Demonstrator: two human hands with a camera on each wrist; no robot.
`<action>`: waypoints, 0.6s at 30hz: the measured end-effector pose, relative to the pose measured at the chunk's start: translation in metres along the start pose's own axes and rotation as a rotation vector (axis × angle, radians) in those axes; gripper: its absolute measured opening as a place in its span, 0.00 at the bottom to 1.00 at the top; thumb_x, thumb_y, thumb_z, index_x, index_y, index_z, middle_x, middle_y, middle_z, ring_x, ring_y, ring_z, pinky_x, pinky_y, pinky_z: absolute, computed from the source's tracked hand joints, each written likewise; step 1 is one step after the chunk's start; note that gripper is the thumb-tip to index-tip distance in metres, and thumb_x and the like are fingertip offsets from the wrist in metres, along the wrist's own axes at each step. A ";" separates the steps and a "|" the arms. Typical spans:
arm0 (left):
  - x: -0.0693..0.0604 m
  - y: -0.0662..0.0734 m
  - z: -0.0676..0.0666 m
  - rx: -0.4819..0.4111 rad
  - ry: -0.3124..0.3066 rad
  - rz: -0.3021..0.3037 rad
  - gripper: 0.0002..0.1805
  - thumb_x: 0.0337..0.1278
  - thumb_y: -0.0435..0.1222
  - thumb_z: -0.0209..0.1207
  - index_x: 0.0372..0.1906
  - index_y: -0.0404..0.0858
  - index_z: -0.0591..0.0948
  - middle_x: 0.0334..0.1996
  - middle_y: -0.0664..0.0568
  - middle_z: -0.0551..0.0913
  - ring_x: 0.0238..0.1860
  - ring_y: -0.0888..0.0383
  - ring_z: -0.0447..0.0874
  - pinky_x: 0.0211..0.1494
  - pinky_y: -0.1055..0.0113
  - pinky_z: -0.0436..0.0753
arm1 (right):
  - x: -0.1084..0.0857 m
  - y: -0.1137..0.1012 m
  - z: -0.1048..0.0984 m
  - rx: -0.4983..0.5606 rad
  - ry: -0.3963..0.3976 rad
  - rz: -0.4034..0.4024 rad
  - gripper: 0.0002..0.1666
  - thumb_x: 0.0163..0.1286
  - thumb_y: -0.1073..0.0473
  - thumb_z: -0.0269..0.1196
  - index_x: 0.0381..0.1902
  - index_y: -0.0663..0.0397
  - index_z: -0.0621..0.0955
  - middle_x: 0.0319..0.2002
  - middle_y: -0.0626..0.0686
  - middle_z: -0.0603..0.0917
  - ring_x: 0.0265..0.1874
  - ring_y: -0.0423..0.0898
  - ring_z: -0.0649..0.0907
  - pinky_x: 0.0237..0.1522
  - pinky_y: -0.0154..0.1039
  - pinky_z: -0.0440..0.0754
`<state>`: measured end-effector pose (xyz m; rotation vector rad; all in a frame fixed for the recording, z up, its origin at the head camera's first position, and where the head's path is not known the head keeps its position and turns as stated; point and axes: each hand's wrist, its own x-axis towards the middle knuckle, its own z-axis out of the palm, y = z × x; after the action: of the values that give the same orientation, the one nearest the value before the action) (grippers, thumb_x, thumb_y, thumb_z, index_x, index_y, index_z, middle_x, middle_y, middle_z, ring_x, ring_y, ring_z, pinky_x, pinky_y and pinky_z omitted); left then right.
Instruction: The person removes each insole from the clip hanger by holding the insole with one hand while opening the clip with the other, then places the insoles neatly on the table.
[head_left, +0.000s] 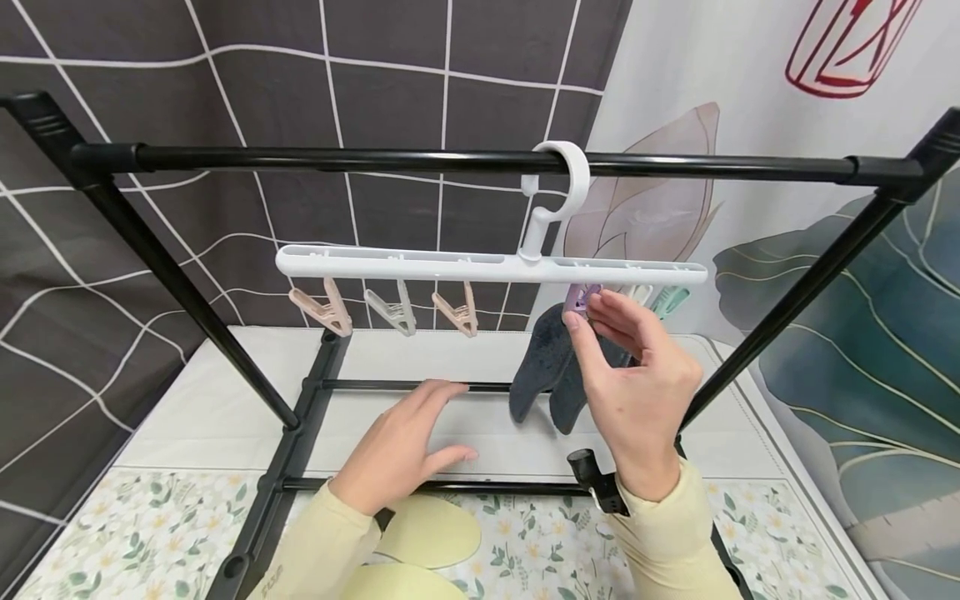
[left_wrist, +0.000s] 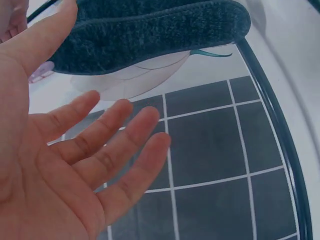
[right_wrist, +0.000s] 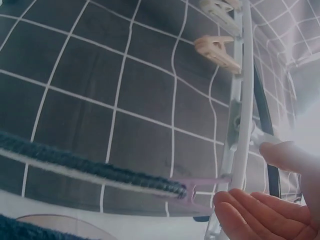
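Note:
A white clip hanger (head_left: 450, 265) hangs by its hook from a black rail. Two dark plush insoles (head_left: 542, 358) dangle under its right half; a purple clip (right_wrist: 192, 192) grips the end of one. Beside that clip is my right hand (head_left: 641, 379), thumb and fingers apart; the right wrist view shows a gap between them with nothing held. My left hand (head_left: 401, 437) is held lower, left of the insoles, its palm empty. In the left wrist view its fingers (left_wrist: 132, 132) are spread below an insole (left_wrist: 165, 32).
Pink and white clips (head_left: 322, 308) hang along the hanger's left half, a green clip (head_left: 670, 300) at its right end. The black rack frame (head_left: 360, 160) surrounds the hands. Two pale yellow rounded pieces (head_left: 431, 531) lie on the floral cloth (head_left: 517, 533) below.

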<state>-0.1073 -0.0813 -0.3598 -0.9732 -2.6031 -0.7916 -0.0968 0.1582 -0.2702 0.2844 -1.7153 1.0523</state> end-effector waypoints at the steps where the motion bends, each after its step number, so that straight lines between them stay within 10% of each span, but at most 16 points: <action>1: 0.003 -0.001 0.001 -0.003 -0.001 -0.005 0.41 0.52 0.55 0.71 0.68 0.40 0.73 0.62 0.50 0.77 0.61 0.50 0.79 0.63 0.55 0.78 | -0.001 0.001 -0.001 -0.006 0.005 0.004 0.18 0.60 0.63 0.75 0.45 0.70 0.86 0.39 0.56 0.90 0.35 0.49 0.89 0.43 0.34 0.85; 18: 0.039 -0.005 0.015 -0.193 -0.020 -0.164 0.55 0.52 0.53 0.72 0.80 0.43 0.55 0.75 0.48 0.62 0.66 0.51 0.74 0.64 0.51 0.76 | -0.004 0.008 -0.001 -0.091 -0.072 0.171 0.23 0.60 0.60 0.75 0.49 0.69 0.84 0.41 0.63 0.89 0.39 0.54 0.89 0.45 0.27 0.83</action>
<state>-0.1406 -0.0553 -0.3578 -0.8268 -2.6882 -1.0966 -0.0993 0.1628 -0.2771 0.1207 -1.8728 1.0945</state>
